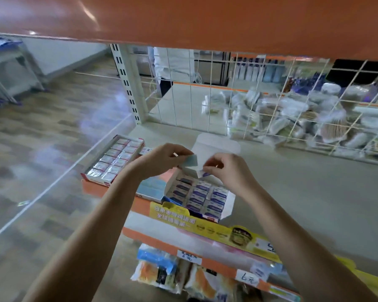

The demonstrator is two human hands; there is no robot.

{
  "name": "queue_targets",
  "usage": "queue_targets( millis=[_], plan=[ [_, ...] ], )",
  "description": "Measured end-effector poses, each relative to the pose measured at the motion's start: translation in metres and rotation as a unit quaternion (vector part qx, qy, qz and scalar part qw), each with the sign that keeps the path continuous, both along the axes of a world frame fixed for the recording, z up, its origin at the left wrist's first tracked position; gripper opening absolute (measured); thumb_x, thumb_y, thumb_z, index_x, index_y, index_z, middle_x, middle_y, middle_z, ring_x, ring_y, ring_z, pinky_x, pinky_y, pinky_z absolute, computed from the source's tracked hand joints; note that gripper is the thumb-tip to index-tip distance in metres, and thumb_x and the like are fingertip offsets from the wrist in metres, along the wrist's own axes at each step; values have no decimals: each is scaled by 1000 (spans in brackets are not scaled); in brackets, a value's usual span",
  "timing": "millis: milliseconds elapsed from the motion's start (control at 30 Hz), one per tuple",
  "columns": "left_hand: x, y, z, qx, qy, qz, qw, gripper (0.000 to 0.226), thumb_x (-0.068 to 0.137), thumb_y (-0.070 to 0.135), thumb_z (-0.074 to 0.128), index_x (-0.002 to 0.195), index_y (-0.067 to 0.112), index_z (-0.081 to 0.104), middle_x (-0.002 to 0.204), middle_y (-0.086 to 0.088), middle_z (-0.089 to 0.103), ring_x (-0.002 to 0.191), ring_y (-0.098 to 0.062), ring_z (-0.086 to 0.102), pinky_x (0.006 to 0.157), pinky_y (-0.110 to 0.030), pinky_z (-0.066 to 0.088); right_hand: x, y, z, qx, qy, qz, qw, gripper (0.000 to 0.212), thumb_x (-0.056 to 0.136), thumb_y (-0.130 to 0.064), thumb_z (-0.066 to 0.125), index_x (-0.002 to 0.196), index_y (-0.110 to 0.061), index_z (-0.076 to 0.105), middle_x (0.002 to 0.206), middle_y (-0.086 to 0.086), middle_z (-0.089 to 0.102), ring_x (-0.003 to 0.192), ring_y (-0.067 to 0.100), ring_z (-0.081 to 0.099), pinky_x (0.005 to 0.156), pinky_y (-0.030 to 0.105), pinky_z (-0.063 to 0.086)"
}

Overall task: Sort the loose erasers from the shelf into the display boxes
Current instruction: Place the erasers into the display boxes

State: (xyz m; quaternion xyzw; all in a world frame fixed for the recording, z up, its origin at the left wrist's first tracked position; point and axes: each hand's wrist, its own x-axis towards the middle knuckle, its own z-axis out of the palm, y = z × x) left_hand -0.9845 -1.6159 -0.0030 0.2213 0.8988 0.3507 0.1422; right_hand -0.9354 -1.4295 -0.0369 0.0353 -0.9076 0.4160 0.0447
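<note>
My left hand [162, 159] pinches a pale blue eraser [190, 161] above the shelf. Close to its right, my right hand [224, 168] pinches a small purple-labelled eraser [203, 173]. Both hover over an open display box [200, 196] filled with rows of purple-labelled erasers, its white lid [216, 147] folded back. Left of it lies a box of pale blue erasers [151, 188]. Farther left stands a display box [116, 160] of foil-wrapped, red-labelled erasers.
The grey shelf [303, 192] stretches right, backed by a wire grid [260, 101] with plastic-wrapped goods behind it. An orange shelf [183, 18] hangs overhead. A yellow price strip [216, 229] and packaged goods [162, 271] sit below the shelf edge. Wood-pattern floor lies left.
</note>
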Motion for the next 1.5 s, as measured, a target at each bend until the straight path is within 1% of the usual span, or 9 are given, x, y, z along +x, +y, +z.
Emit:
queue_targets(
  millis=[133,267,400,567,867,967,1167,1367,1500],
  plan=[
    [-10,-5,-2,11,-6,-12,1000,27,95,13,50,119,17,61,81,19,61,70,0,58,66,-16,46,-7,-19,-10,25,9,-18,999,8,83,-20,69,89,-15,72,85,-3,69,72,5,57,59,5,37],
    [-20,-10,-11,17,-12,-43,999,27,95,14,49,119,19,60,87,15,63,79,-5,61,72,-24,49,-6,-31,-18,71,24,-51,996,14,86,-18,65,98,-13,71,95,2,63,80,12,58,67,14,39],
    [-31,-15,-20,34,-17,-77,996,27,95,14,49,118,20,61,91,18,64,79,-3,62,65,-16,45,-1,-44,-24,86,44,-89,991,12,87,-16,64,96,-12,69,94,3,59,82,17,59,72,24,46],
    [-42,-21,-20,43,-18,-122,992,27,95,11,50,117,21,62,96,15,64,86,-9,64,77,-22,50,3,-59,-32,101,55,-134,984,6,86,-16,65,90,-12,68,93,0,60,80,16,59,73,35,50],
    [-50,-27,-32,37,-11,-163,986,27,95,13,50,115,24,63,96,14,66,83,-7,63,68,-16,48,14,-65,-26,159,23,-116,980,23,85,-7,61,106,-12,68,103,-3,56,90,17,60,83,42,50],
    [-50,-28,-34,45,-11,-170,984,25,95,13,50,114,23,63,92,15,65,78,-5,63,67,-17,50,13,-65,-25,170,24,-111,979,22,85,-6,61,105,-11,70,100,0,61,96,17,56,82,37,49],
    [-50,-29,-40,65,-33,-155,985,23,94,14,52,109,24,66,84,16,66,65,4,59,64,-12,45,14,-71,-24,178,12,-117,977,19,91,-11,56,105,-7,68,110,2,57,95,16,58,69,-5,28],
    [-49,-33,-37,89,-26,-151,984,23,94,12,52,105,28,65,103,8,60,75,-5,63,69,-15,50,10,-71,-28,182,8,-102,978,23,91,-9,54,108,-10,70,106,4,63,100,19,56,78,19,37],
    [-65,-54,-37,130,1,-77,988,28,91,12,58,95,40,64,103,5,63,79,-9,65,73,-24,53,12,-72,-27,179,14,-92,979,23,92,-11,55,110,-11,69,106,3,63,102,16,57,82,11,32]
  ],
)
